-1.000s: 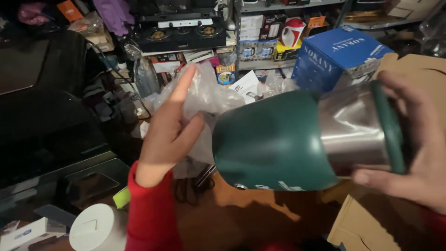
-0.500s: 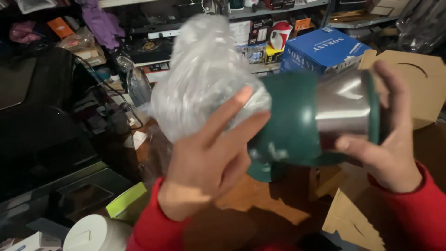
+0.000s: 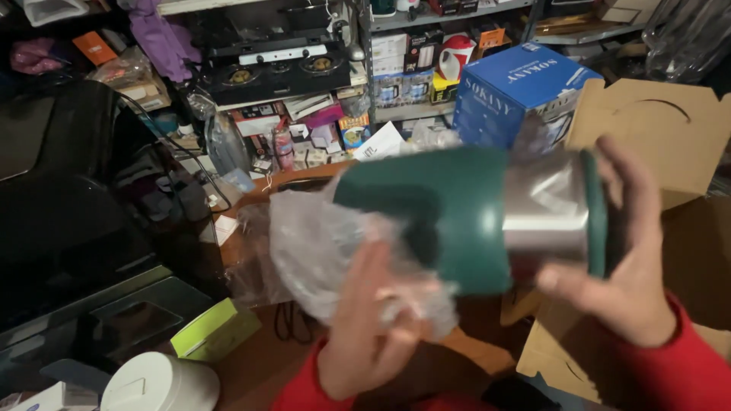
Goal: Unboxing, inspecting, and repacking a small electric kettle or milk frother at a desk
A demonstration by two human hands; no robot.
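Kettle (image 3: 457,217), green and steel, lies sideways mid-frame, blurred; right hand (image 3: 620,274) cups its base end, fingers spread. Left hand (image 3: 373,335) pinches clear bag (image 3: 327,251), which hides the kettle's other end.

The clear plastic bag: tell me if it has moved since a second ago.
Yes. The clear plastic bag dropped from above the green kettle to below its left end, gripped by the left hand.

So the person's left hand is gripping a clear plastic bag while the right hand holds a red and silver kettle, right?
Not quite. The head view shows the kettle is green and silver, not red. The rest stands: the left hand grips the clear plastic bag and the right hand holds the kettle.
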